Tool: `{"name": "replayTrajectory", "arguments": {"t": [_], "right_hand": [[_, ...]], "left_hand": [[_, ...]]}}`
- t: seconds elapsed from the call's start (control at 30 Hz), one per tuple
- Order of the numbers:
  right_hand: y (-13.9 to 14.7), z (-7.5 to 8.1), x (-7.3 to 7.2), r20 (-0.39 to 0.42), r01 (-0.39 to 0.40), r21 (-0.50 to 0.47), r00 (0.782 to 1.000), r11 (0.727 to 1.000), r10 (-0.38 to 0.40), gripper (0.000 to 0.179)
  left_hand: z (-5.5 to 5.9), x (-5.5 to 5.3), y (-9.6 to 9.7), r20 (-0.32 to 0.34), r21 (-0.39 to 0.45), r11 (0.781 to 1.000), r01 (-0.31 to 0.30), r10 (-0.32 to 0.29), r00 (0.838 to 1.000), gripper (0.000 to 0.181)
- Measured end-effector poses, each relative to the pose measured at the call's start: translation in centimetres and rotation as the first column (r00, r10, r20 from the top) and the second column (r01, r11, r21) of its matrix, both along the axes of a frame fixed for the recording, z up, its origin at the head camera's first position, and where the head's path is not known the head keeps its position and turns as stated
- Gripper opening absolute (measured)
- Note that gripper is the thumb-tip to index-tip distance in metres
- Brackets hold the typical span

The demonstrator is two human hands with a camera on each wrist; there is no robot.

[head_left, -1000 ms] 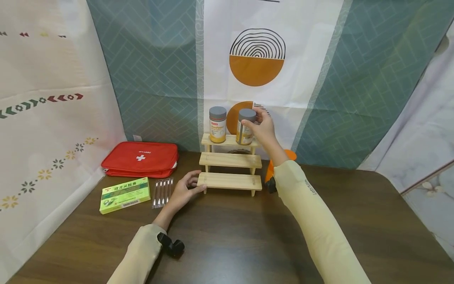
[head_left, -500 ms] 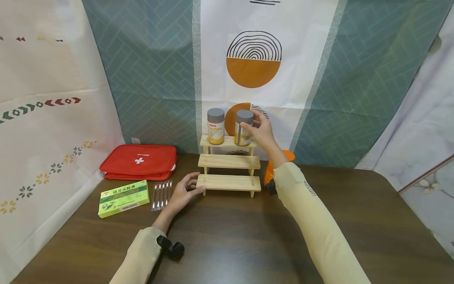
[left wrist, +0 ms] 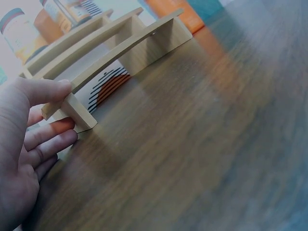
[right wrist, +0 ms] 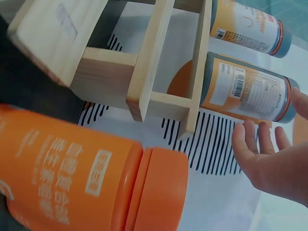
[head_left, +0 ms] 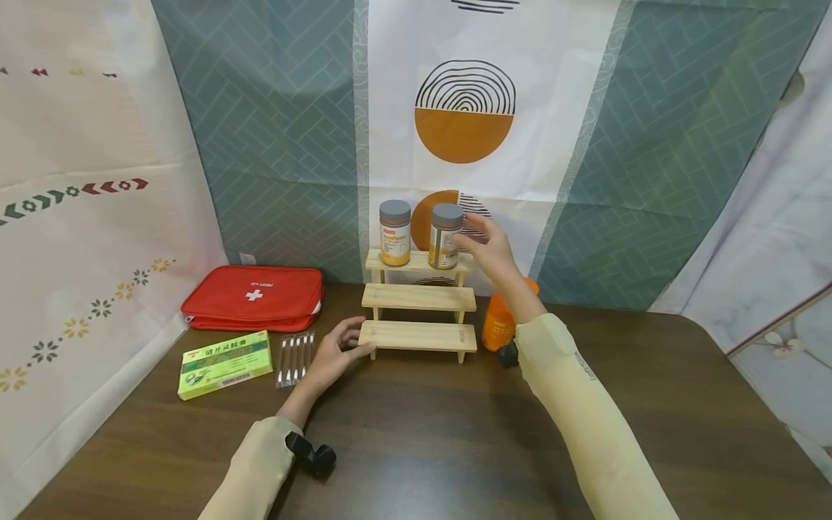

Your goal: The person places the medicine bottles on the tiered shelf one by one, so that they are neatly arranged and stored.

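Observation:
A three-step wooden display rack (head_left: 419, 297) stands at the back of the table. On its top step two grey-lidded jars stand upright, a left jar (head_left: 395, 242) and a right jar (head_left: 445, 249). My right hand (head_left: 490, 249) is beside the right jar, fingers loosely spread. In the right wrist view its thumb is near the lid and the other fingers show a gap from the jar. My left hand (left wrist: 24, 130) holds the left end of the lowest step, thumb on top and fingers around the leg (left wrist: 79, 113).
An orange bottle (head_left: 497, 325) stands right of the rack, partly behind my right forearm. To the left lie a red first-aid pouch (head_left: 253, 296), a green-yellow medicine box (head_left: 224, 365) and a packet of cotton swabs (head_left: 295, 360). Cloth hangs behind the table.
My right hand has let go of the right jar and drawn back a little to the right, uncovering more of the orange bottle. The jar stays on the top step; my left hand keeps its hold.

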State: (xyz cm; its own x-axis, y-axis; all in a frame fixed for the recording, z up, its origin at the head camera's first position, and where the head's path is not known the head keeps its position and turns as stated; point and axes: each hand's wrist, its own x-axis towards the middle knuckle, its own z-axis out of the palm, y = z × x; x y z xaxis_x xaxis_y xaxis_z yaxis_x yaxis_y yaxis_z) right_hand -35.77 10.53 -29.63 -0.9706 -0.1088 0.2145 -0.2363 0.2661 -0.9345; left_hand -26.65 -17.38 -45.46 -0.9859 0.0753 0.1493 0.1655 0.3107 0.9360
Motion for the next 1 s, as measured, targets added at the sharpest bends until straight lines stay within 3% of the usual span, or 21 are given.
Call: {"name": "replayTrajectory", "arguments": {"t": [0.2,0.57,1.0], "right_hand": [[1.1,-0.3,1.1,-0.004,-0.016,0.008,1.000,1.000,0.016,0.059],[2.9,-1.6,3.6,-0.010,-0.035,-0.079,0.999,0.996,0.034,0.055],[4.3,-2.6,5.8,0.027,0.079,-0.145,0.997,0.986,-0.076,0.051]], "left_hand": [[0.1,0.1,-0.1,0.003,0.018,1.000,-0.012,0.012,1.000,0.059],[0.3,0.2,0.0,0.009,0.016,1.000,-0.022,0.021,1.000,0.059],[0.2,0.2,0.0,0.009,0.014,1.000,-0.006,0.006,1.000,0.060]]}}
